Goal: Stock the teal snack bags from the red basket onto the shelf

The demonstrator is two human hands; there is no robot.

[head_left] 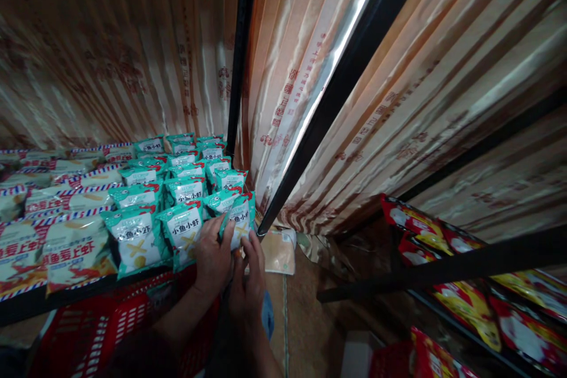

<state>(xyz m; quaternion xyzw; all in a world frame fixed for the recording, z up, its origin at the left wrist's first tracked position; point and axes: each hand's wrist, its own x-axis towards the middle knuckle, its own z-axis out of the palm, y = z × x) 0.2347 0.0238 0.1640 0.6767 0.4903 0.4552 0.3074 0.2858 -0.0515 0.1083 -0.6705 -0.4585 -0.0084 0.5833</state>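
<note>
A teal-and-white snack bag (240,225) stands upright at the front right corner of the shelf. My left hand (214,255) is closed on its left edge. With curled fingers, my right hand (249,269) grips the lower right side of this same bag. Just left of my hands, another teal bag (183,233) stands in the front row, beside a similar bag (136,239). Several more teal bags (185,190) sit behind them in rows. Part of the gripped bag's lower edge is hidden by my fingers.
Cream snack bags (77,251) with striped edges fill the shelf's left part. A red basket (95,331) is below the shelf. A black post (328,94) rises right of my hands, before pleated curtains (283,71). Red-and-yellow bags (469,307) lie on a rack at right.
</note>
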